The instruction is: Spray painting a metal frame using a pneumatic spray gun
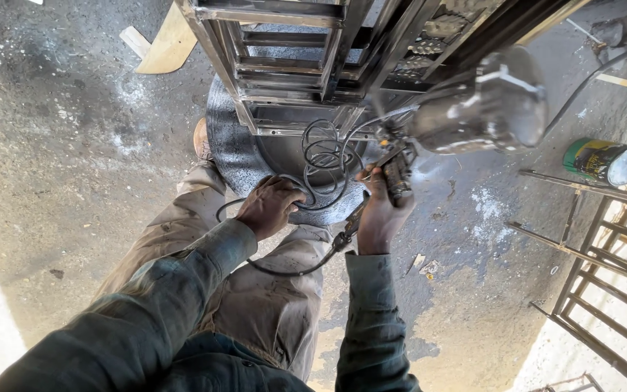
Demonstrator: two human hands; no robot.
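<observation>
1. Steel frame [284,65] at 12 o'clock, standing over a round grey disc [230,145].
2. Spray gun [473,112] at 2 o'clock; right hand [380,210] fisted on its grip.
3. Left hand [270,205] closed on coiled black hose [326,156], centre.
4. Green can [604,161] at 3 o'clock, on its side.

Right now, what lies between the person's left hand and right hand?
In the head view, loops of black cable hang between the left hand and the right hand, which grips the handle of a spray gun. Behind them lies a round grey disc.
</observation>
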